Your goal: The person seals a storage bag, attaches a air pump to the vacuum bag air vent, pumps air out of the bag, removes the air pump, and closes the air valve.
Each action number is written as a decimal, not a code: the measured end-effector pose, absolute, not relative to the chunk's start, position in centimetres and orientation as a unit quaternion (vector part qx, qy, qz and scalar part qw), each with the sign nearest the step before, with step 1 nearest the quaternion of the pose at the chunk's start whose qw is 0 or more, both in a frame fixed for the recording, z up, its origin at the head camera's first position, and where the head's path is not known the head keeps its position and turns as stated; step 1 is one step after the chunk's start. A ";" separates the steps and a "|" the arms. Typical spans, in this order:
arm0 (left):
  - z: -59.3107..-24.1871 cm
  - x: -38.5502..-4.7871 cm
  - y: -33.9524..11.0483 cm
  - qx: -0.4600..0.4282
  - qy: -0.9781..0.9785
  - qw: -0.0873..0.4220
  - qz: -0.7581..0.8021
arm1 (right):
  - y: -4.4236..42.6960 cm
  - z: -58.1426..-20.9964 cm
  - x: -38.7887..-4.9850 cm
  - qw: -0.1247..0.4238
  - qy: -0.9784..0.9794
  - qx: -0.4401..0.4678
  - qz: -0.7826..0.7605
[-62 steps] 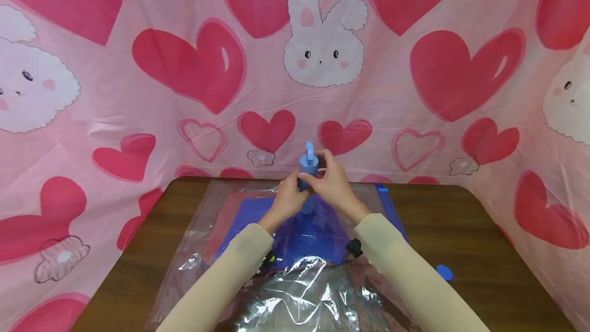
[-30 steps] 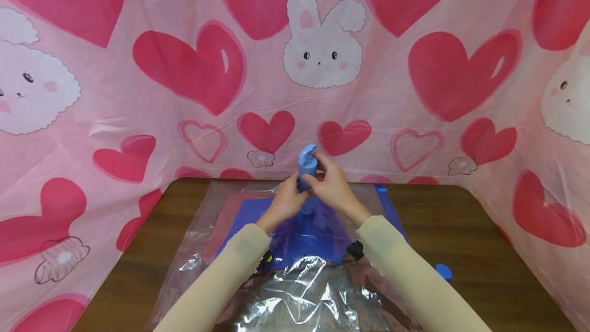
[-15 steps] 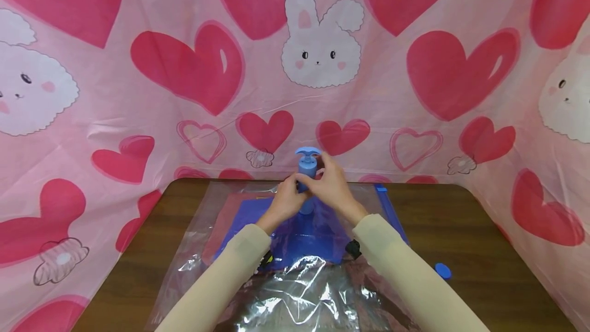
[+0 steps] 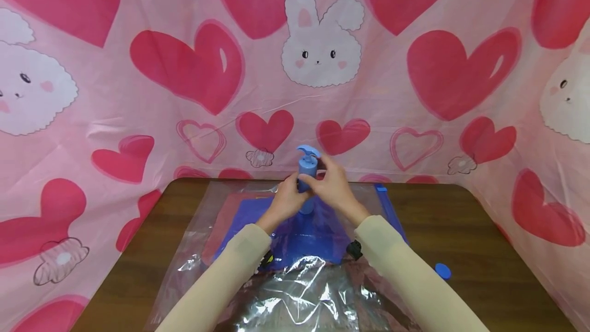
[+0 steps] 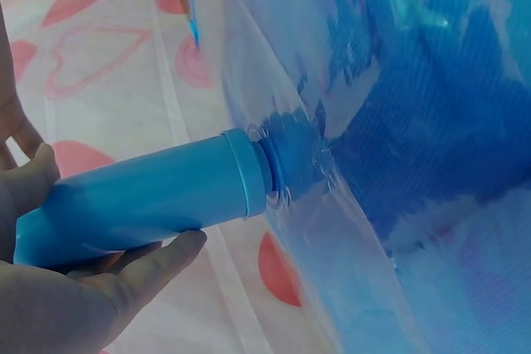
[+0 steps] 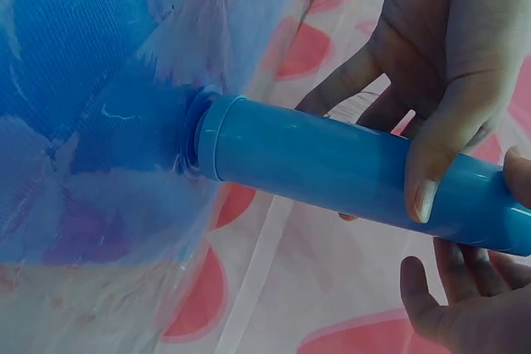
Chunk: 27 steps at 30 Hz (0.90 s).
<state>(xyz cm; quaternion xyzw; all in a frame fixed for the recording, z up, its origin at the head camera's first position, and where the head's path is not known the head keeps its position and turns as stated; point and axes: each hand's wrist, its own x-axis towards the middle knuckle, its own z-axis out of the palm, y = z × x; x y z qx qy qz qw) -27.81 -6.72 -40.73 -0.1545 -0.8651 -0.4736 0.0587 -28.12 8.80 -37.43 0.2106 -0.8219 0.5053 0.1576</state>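
Note:
A blue hand pump (image 4: 307, 166) with a curved handle (image 4: 309, 150) stands upright near the table's back edge. Its lower end sits on the round valve (image 5: 294, 153) of a clear plastic storage bag (image 4: 304, 296). My left hand (image 4: 287, 200) grips the barrel from the left. From the right, my right hand (image 4: 335, 184) has its thumb against the barrel and its upper fingers at the handle. The left wrist view shows the barrel (image 5: 149, 198) between both hands, as does the right wrist view. Inside the bag lie folded blue cloth (image 4: 295, 250) and red cloth (image 4: 220, 224).
A small blue round cap (image 4: 443, 271) lies on the brown wooden table (image 4: 465, 234) to the right. The bag's blue zip edge (image 4: 391, 211) runs along its right side. Behind the table hangs a pink curtain (image 4: 276, 99) with hearts and rabbits.
The pump handle has turned from pointing nearly end-on to lying crosswise, then slightly further. My right fingers shift about it, while my left hand and the bag stay nearly still.

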 end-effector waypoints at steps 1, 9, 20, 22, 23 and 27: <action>-40.7 -27.8 -6.7 -0.157 -0.864 0.060 -0.474 | 8.7 -37.4 -28.2 0.159 -0.824 0.207 0.503; -40.8 -27.8 -6.6 -0.171 -0.863 0.070 -0.470 | 9.0 -37.7 -28.4 0.145 -0.823 0.209 0.507; -40.7 -27.8 -6.5 -0.156 -0.865 0.058 -0.474 | 9.4 -37.7 -28.1 0.130 -0.809 0.241 0.520; -40.7 -27.8 -6.4 -0.157 -0.864 0.060 -0.474 | 9.3 -37.7 -28.2 0.135 -0.817 0.231 0.510; -40.7 -27.8 -6.4 -0.159 -0.864 0.063 -0.474 | 9.2 -37.7 -28.3 0.138 -0.821 0.227 0.506; -40.8 -27.7 -6.4 -0.166 -0.863 0.080 -0.470 | 8.9 -37.7 -28.5 0.148 -0.834 0.216 0.486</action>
